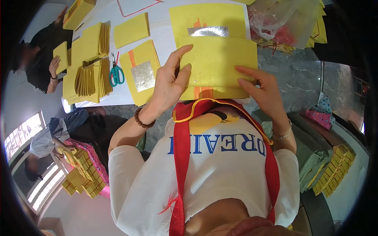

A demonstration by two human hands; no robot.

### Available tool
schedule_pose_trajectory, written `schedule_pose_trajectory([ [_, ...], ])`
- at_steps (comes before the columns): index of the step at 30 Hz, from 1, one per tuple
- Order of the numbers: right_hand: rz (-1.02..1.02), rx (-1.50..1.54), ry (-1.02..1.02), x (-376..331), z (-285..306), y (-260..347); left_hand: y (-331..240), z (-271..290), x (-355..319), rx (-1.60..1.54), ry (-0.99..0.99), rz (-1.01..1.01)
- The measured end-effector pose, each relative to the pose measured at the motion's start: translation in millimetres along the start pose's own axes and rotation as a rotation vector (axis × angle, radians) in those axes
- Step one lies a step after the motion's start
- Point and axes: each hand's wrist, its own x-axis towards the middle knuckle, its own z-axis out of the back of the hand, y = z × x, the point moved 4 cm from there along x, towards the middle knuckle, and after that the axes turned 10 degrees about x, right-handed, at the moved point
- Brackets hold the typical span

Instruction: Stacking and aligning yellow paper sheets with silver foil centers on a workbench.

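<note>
A yellow paper sheet [220, 61] is folded over near the table's front edge, with an orange strip showing below its lower edge. My left hand [171, 76] holds its left side, index finger and thumb lying on the top face. On the right side, my right hand [262, 88] grips the sheet with index finger and thumb close together. The other fingers of both hands are mostly hidden. Just beyond the fold lies another yellow sheet [177, 23], bearing a silver foil patch [210, 31] and orange marks. Left of my left hand sits a yellow paper stack [128, 63] with a silver square on top.
Teal-handled scissors [116, 75] lie beside piles of folded yellow paper [88, 47] on the white table [118, 92]. A clear plastic bag [275, 19] is at the far right. Another person's hand [54, 67] holds yellow paper at the left. Bundled yellow paper [334, 171] stands at right.
</note>
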Motion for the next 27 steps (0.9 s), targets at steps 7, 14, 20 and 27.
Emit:
schedule_pose_trajectory([
  [7, 0.003, -0.006, -0.01, 1, -2, -1, 3, 2, 7, 0.12, 0.026, -0.037],
  [14, 0.043, -0.033, -0.049, 2, -3, -5, 6, 0, 7, 0.116, 0.037, -0.014],
  [20, -0.041, 0.178, -0.054, 8, -4, -26, 7, 0, 10, 0.077, 0.029, -0.008],
  [27, -0.036, 0.181, -0.099, 6, -7, -24, 1, 8, 16, 0.2, 0.072, 0.009],
])
